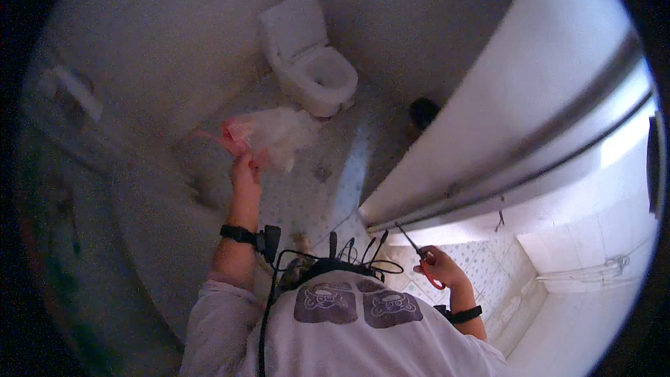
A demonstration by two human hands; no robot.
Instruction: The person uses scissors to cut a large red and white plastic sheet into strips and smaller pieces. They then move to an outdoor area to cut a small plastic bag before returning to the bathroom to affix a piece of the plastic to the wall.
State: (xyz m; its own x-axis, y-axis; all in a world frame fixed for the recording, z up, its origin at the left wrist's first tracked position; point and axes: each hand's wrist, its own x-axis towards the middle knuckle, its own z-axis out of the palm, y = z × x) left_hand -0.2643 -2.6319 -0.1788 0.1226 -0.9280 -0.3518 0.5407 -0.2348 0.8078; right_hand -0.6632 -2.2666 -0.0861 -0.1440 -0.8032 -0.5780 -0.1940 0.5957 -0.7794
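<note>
My left hand (pixel 245 170) is closed on the pinkish end of a thin translucent plastic bag (pixel 280 136), which spreads out to the right over the tiled floor, in front of the toilet. In my right hand (pixel 442 267) is a pair of scissors (pixel 430 272) with red handles. Their dark blades point up and left, past the lower edge of a white door or partition. Whether the blades are closed is hard to tell.
A white toilet (pixel 319 73) with its lid raised stands ahead. The white door or partition (pixel 487 115) runs diagonally at the right. A dark round object (pixel 424 111) lies beside it. A floor drain (pixel 323 172) is set in the tiles. Black cables hang at my waist.
</note>
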